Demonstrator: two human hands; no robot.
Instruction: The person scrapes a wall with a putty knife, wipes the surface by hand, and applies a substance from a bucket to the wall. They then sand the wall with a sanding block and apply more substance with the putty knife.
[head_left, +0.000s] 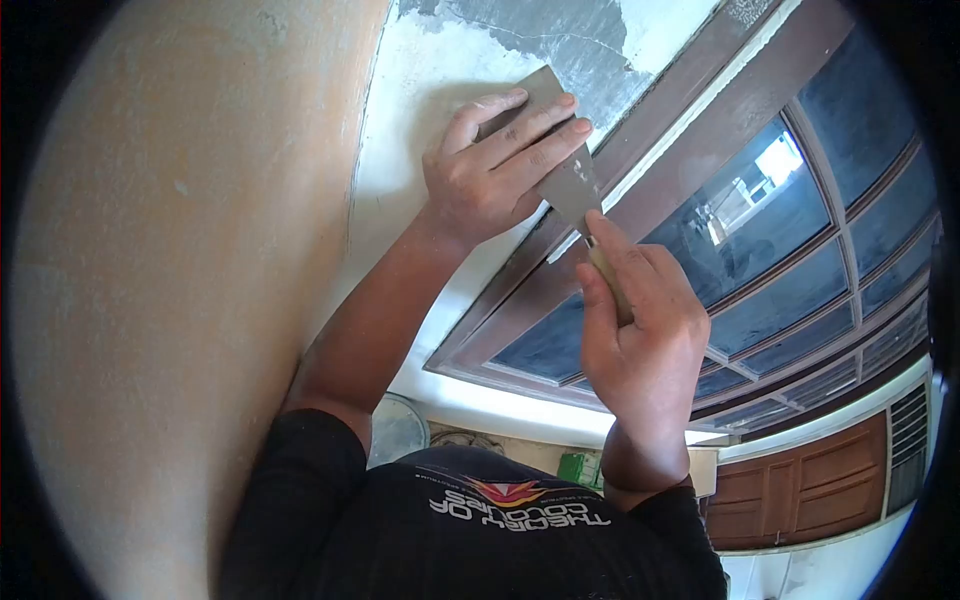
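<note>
My left hand (490,175) lies flat with its fingers pressed on the wide metal blade of a putty knife (572,188). The blade rests against a white wall patch (420,120), just below a bare grey area (570,40) with cracked edges. My right hand (645,335) is wrapped around the knife's wooden handle, thumb along its top. Both forearms reach up from my black printed T-shirt (470,520).
A tan painted wall (180,270) fills the left side. A brown wooden window frame (690,130) with several glass panes runs diagonally at the right, right beside the knife. Below are a round fan (395,430), a green object (575,468) and a wooden cabinet (800,490).
</note>
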